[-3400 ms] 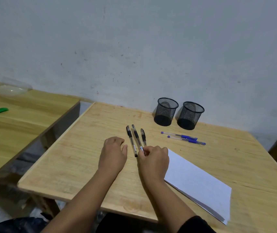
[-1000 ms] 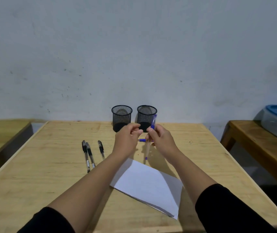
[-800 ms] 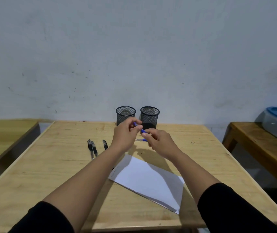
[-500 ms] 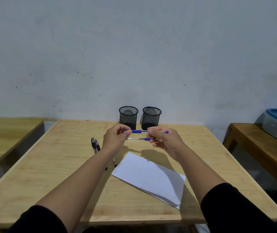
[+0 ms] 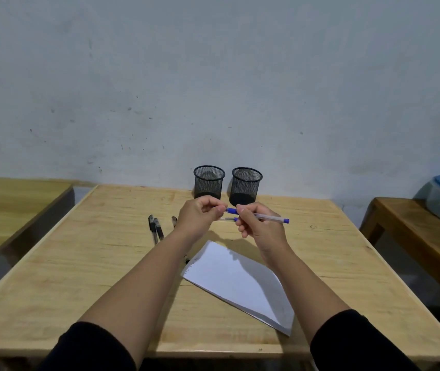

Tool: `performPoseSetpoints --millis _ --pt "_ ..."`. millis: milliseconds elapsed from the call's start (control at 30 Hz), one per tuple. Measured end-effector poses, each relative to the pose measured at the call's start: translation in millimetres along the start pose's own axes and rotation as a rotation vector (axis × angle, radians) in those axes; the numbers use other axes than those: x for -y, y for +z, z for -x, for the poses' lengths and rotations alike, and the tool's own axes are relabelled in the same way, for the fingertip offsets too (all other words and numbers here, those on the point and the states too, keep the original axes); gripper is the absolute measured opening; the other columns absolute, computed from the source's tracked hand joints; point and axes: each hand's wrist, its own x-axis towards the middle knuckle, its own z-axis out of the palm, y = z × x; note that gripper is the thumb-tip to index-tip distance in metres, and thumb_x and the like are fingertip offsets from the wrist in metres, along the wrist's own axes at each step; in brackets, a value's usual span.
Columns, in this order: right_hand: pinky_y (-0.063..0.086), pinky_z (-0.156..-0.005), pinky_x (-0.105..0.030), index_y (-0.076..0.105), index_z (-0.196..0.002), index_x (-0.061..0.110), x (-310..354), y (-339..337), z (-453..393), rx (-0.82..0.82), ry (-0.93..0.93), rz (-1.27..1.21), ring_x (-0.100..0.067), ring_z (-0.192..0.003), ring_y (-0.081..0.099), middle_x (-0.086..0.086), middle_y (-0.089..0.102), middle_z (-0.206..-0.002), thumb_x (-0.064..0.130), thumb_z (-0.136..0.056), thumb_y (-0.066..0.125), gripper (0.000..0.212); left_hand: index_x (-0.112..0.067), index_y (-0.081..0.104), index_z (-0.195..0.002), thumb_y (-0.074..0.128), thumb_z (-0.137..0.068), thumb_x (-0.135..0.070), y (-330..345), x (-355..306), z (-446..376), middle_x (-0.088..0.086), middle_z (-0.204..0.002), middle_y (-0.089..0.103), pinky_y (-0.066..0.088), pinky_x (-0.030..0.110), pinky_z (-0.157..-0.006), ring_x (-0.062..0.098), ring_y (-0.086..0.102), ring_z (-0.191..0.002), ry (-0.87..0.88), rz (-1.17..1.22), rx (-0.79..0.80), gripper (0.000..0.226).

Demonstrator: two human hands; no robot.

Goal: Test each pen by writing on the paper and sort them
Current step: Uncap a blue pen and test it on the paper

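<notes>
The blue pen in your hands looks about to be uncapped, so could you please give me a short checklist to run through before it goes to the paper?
1. Blue pen held above the table: ok.
2. Right hand grips the barrel: ok.
3. Left hand pinches the cap end: ok.
4. Cap fully off: cannot tell.
5. Paper lies unobstructed on the table: ok.
6. Both mesh cups upright at the back: ok.
</notes>
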Motion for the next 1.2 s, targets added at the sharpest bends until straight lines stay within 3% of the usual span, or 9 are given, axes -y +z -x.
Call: performPoseSetpoints --millis 133,233,300,367,533,667,800,967,1200 --pt "0.041 -0.043 -0.019 0.063 -0.077 0.004 -1.2 -6.6 -3.9 -0.012 -0.015 0.036 -0.011 -0.047 0.049 -0.006 0.056 -0.057 0.007 -0.089 0.06 0.013 -0.02 0.068 -0.08 0.063 -0.085 -0.009 13.7 -0.8 -7.1 -0.005 -0.071 0.065 0.048 0.011 -0.065 0.004 0.057 -0.065 -0.023 -0.017 0.045 0.013" --pt "0.038 -0.04 -0.018 0.059 -0.07 0.006 1.9 -31.6 -4.5 -0.091 -0.024 0.015 -0.011 -0.042 0.046 -0.001 0.056 -0.05 0.006 -0.088 0.06 0.018 -0.018 0.068 -0.087 0.065 -0.085 -0.017 -14.0 9.7 -22.1 -0.001 -0.073 0.064 0.047 0.01 -0.048 0.012 0.057 -0.064 -0.185 0.0 -0.223 0.004" --pt "0.037 -0.04 -0.019 0.058 -0.072 0.004 3.8 -60.5 -2.9 -0.145 -0.009 0.034 -0.014 -0.045 0.044 -0.002 0.055 -0.051 0.008 -0.088 0.061 0.017 -0.019 0.068 -0.087 0.068 -0.082 -0.023 -48.9 20.4 -28.2 0.004 -0.08 0.068 0.053 0.019 -0.065 0.014 0.061 -0.066 -0.258 -0.1 -0.39 0.006" --pt "0.038 -0.042 -0.019 0.059 -0.072 0.005 0.0 -76.5 -2.1 -0.154 0.043 0.07 -0.016 -0.046 0.044 -0.004 0.056 -0.054 0.01 -0.088 0.06 0.017 -0.021 0.068 -0.082 0.069 -0.081 -0.02 -60.2 22.6 -29.1 0.005 -0.082 0.069 0.05 0.028 -0.082 0.016 0.062 -0.075 -0.211 -0.258 -0.305 0.002" --pt "0.043 -0.045 -0.021 0.062 -0.075 0.007 -16.7 -52.7 -5.2 -0.056 0.129 0.075 -0.015 -0.048 0.05 -0.006 0.06 -0.059 0.012 -0.089 0.06 0.014 -0.021 0.066 -0.078 0.071 -0.077 -0.009 -19.0 36.4 -25.3 -0.005 -0.077 0.062 0.038 0.014 -0.062 0.01 0.054 -0.074 -0.138 -0.448 0.007 0.013" --pt "0.047 -0.045 -0.021 0.066 -0.083 0.006 -23.8 -44.6 -4.3 -0.051 0.169 0.049 -0.014 -0.05 0.054 -0.008 0.062 -0.063 0.014 -0.09 0.06 0.012 -0.03 0.06 -0.072 0.072 -0.077 -0.013 -10.9 56.5 -30.8 0.0 -0.091 0.065 0.042 0.026 -0.081 0.018 0.055 -0.093 -0.152 -0.597 0.102 0.021" --pt "0.049 -0.044 -0.022 0.068 -0.091 0.007 -30.3 -37.9 -2.5 -0.051 0.242 -0.008 -0.013 -0.052 0.058 -0.009 0.066 -0.069 0.012 -0.092 0.056 0.013 -0.021 0.066 -0.084 0.068 -0.081 -0.013 -5.9 60.2 -33.0 0.001 -0.095 0.065 0.034 0.017 -0.073 0.014 0.053 -0.091 -0.132 -0.641 0.129 0.008" --pt "0.049 -0.044 -0.025 0.066 -0.098 0.003 -38.7 -18.2 4.5 -0.009 0.281 -0.059 -0.02 -0.055 0.057 -0.015 0.065 -0.073 0.008 -0.094 0.052 0.015 -0.016 0.068 -0.098 0.065 -0.084 -0.011 -5.6 58.5 -26.8 0.001 -0.099 0.067 0.037 0.01 -0.067 0.009 0.054 -0.086 -0.096 -0.608 0.112 0.014" --pt "0.044 -0.046 -0.027 0.067 -0.096 0.006 -48.0 -11.4 18.4 0.068 0.277 0.085 -0.02 -0.057 0.057 -0.014 0.066 -0.074 0.011 -0.094 0.052 0.016 -0.019 0.065 -0.106 0.06 -0.087 -0.024 -2.3 61.2 28.2 0.002 -0.106 0.065 0.041 0.025 -0.079 0.017 0.056 -0.096 0.06 -0.824 0.044 0.02"
